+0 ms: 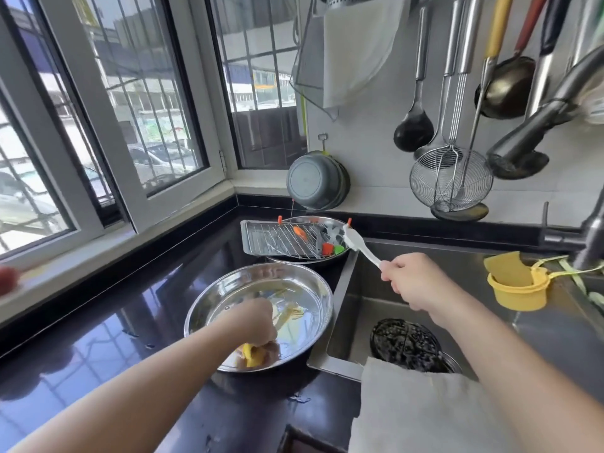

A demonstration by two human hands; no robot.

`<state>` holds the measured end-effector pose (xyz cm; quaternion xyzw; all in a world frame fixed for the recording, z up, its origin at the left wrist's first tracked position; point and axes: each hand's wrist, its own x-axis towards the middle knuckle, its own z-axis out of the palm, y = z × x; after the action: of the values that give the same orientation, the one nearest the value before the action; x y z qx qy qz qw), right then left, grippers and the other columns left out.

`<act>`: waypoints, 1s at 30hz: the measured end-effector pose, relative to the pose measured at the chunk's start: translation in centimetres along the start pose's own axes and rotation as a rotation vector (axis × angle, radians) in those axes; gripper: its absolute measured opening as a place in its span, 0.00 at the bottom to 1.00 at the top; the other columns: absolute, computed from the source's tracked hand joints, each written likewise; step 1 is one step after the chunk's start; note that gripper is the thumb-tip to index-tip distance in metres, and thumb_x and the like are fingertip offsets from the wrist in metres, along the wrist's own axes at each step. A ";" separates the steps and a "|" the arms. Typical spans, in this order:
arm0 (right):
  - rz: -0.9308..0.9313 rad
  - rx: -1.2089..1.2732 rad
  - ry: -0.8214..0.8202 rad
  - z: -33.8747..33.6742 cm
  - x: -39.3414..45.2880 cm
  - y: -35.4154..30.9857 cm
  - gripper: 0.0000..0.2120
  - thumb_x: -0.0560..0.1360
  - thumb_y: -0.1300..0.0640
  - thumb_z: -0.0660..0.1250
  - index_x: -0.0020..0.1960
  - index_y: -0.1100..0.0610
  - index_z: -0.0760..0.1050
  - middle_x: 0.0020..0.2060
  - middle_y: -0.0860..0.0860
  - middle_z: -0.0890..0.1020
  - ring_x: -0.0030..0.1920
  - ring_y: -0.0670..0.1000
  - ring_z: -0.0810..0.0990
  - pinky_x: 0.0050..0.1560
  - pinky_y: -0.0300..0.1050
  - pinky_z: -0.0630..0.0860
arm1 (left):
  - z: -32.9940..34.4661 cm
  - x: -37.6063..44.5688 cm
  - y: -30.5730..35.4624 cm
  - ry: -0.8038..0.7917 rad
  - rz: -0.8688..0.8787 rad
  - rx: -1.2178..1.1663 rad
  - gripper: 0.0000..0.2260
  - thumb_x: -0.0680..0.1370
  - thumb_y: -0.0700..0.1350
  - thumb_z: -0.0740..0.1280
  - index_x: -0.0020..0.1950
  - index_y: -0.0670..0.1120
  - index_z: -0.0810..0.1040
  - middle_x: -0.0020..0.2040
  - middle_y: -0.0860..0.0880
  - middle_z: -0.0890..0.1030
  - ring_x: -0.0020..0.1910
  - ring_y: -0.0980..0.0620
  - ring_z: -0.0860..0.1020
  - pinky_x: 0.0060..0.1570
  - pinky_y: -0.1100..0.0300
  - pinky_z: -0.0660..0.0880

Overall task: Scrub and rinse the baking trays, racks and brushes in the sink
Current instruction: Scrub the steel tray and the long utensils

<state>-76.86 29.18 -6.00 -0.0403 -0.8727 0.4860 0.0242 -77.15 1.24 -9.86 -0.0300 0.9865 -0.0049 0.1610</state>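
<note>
My right hand [413, 281] grips the handle of a white silicone brush [358, 244], its head held over the far left corner of the sink [349, 328], beside a steel tray [253, 243]. That tray carries a wire rack [287, 238] and orange and green brushes [328, 248], all resting on a round steel pan. Nearer me, my left hand [256, 322] reaches into a large round steel basin [228, 289] and holds a yellow sponge [253, 354] against its bottom.
The dark countertop [114, 338] runs along the window. A black strainer [405, 343] covers the sink drain. A white cloth [425, 410] drapes the sink's near edge. A yellow holder [513, 286] hangs by the faucet [539, 125]. Ladles and skimmers [451, 178] hang on the wall.
</note>
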 end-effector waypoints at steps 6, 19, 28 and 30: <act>0.024 -0.010 -0.009 -0.5 0.8 1.4 0.15 0.83 0.53 0.62 0.40 0.57 0.80 0.28 0.50 0.73 0.28 0.50 0.67 0.31 0.44 0.62 | -5.9 4.2 1.6 0.190 0.002 -0.809 0.08 0.85 0.38 0.62 0.47 0.39 0.76 0.38 0.45 0.79 0.30 0.52 0.77 0.26 0.65 0.76; 0.043 -0.040 -0.028 -1.1 -0.3 1.4 0.15 0.83 0.53 0.61 0.43 0.59 0.80 0.30 0.51 0.74 0.31 0.51 0.68 0.33 0.45 0.63 | -5.0 4.8 3.2 0.337 0.069 -0.559 0.14 0.81 0.38 0.62 0.64 0.38 0.79 0.54 0.41 0.82 0.43 0.47 0.77 0.42 0.52 0.79; 0.013 -0.034 -0.066 -0.1 -3.1 -0.6 0.15 0.82 0.53 0.62 0.43 0.59 0.80 0.32 0.53 0.74 0.32 0.53 0.68 0.29 0.44 0.63 | -0.2 -6.3 -10.7 0.217 -0.435 -0.167 0.11 0.80 0.43 0.62 0.60 0.41 0.76 0.56 0.43 0.80 0.59 0.42 0.82 0.51 0.54 0.78; 0.018 -0.035 -0.069 0.0 -3.8 -1.0 0.15 0.83 0.53 0.62 0.43 0.59 0.80 0.32 0.53 0.74 0.31 0.53 0.68 0.29 0.43 0.63 | 0.4 -6.3 -11.0 0.131 -0.454 -0.566 0.08 0.80 0.37 0.61 0.42 0.40 0.75 0.34 0.44 0.78 0.33 0.45 0.81 0.30 0.60 0.75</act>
<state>-73.10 28.34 -5.18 -0.0318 -0.8810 0.4720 -0.0113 -70.38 -9.33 -8.04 -0.2911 0.9252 0.2307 0.0775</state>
